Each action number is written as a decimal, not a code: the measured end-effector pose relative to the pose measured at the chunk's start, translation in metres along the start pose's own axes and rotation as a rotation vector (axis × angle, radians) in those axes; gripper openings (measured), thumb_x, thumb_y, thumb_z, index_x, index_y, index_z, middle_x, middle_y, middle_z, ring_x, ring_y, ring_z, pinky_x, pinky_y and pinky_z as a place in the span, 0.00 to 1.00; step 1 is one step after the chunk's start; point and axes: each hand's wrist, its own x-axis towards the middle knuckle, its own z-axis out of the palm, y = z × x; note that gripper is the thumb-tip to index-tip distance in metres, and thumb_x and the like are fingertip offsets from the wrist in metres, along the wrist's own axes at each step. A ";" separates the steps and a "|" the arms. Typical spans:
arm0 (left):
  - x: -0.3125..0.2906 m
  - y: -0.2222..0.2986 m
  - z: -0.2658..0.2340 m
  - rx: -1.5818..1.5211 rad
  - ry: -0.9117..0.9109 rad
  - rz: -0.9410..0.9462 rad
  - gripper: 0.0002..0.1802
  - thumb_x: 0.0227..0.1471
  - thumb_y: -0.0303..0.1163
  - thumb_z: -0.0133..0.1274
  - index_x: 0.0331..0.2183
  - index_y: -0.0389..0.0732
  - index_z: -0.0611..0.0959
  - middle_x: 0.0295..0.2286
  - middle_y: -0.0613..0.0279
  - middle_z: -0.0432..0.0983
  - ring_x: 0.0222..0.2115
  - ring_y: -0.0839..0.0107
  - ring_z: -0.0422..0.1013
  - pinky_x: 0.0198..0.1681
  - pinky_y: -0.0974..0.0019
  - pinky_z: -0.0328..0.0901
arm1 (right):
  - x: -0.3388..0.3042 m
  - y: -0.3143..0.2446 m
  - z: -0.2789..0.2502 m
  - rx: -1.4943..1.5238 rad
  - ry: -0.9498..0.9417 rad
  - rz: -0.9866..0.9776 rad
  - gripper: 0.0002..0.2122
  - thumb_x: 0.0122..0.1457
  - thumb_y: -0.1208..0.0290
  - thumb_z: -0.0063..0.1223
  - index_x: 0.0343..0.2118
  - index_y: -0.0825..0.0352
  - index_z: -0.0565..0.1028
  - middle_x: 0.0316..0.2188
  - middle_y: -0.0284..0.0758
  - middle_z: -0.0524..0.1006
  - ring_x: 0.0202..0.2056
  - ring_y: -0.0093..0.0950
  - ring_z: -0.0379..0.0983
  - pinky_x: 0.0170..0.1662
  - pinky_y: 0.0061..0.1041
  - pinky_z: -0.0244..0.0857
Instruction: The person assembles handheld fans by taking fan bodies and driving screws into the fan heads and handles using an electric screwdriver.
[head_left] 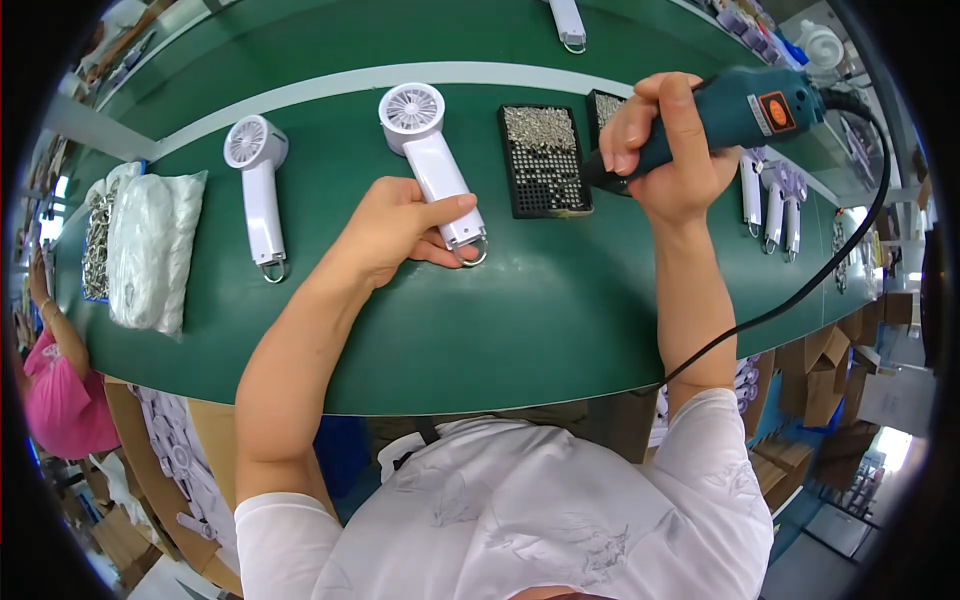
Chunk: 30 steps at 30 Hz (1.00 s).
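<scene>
My left hand (405, 228) grips a white handheld fan (435, 165) by the lower part of its handle, thumb on top. The fan's round grille points away from me, and a metal ring hangs at the handle's end. My right hand (682, 150) is wrapped round a dark teal electric screwdriver (740, 108) with a black cord. The tool's tip is over the right edge of a black screw tray (545, 160), whose holes are partly filled with small silver screws. A second screw tray (606, 106) is partly hidden behind my right hand.
Another white fan (262, 190) lies to the left on the green table (480, 330). Beyond it are a clear plastic bag (158, 250) and a blue box of metal rings (97, 240). Several fans (774, 205) lie at the right. A person in pink (65, 400) is at far left.
</scene>
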 end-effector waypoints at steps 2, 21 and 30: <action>0.001 0.000 0.000 0.001 -0.007 -0.016 0.21 0.58 0.34 0.60 0.39 0.22 0.78 0.31 0.44 0.81 0.26 0.63 0.82 0.26 0.68 0.78 | -0.001 0.007 -0.006 -0.001 -0.033 0.044 0.10 0.69 0.72 0.46 0.38 0.74 0.74 0.18 0.38 0.72 0.13 0.25 0.65 0.17 0.28 0.62; 0.001 0.000 -0.002 0.029 -0.033 -0.004 0.25 0.59 0.42 0.59 0.40 0.24 0.78 0.31 0.46 0.81 0.27 0.63 0.82 0.27 0.67 0.78 | -0.008 0.015 0.004 -0.138 -0.079 0.084 0.06 0.66 0.77 0.49 0.36 0.76 0.75 0.16 0.37 0.70 0.12 0.24 0.64 0.15 0.26 0.62; 0.001 0.000 -0.001 0.023 -0.032 -0.007 0.22 0.60 0.40 0.58 0.39 0.26 0.77 0.31 0.46 0.81 0.27 0.61 0.82 0.27 0.66 0.78 | -0.009 0.016 0.000 -0.122 -0.234 0.082 0.06 0.65 0.79 0.47 0.31 0.73 0.70 0.15 0.37 0.70 0.12 0.23 0.63 0.15 0.24 0.62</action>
